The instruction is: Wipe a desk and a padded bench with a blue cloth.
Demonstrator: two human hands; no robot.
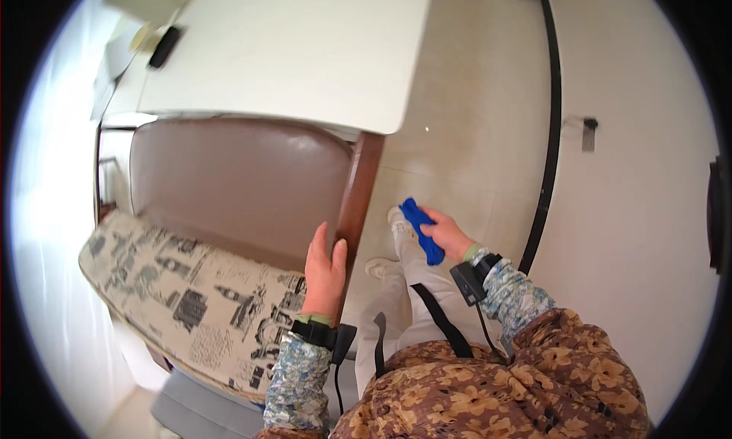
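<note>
My right hand (449,233) grips a folded blue cloth (422,233), held above the floor and in front of my legs. My left hand (325,270) is empty, with its thumb apart from the fingers. It is beside the wooden armrest (361,181) of a chair with a brown leather-like seat (240,181). Whether the palm touches the armrest is hard to tell. Left of that hand, a cream cushion (200,301) printed with dark buildings and script lies along the near side of the seat.
A white tabletop (286,50) overhangs the seat's far side, with a black object (164,47) at its left. Tiled floor (452,153) runs between the table and a white wall (623,221) with black skirting (553,124). A grey padded piece (206,410) is below the cushion.
</note>
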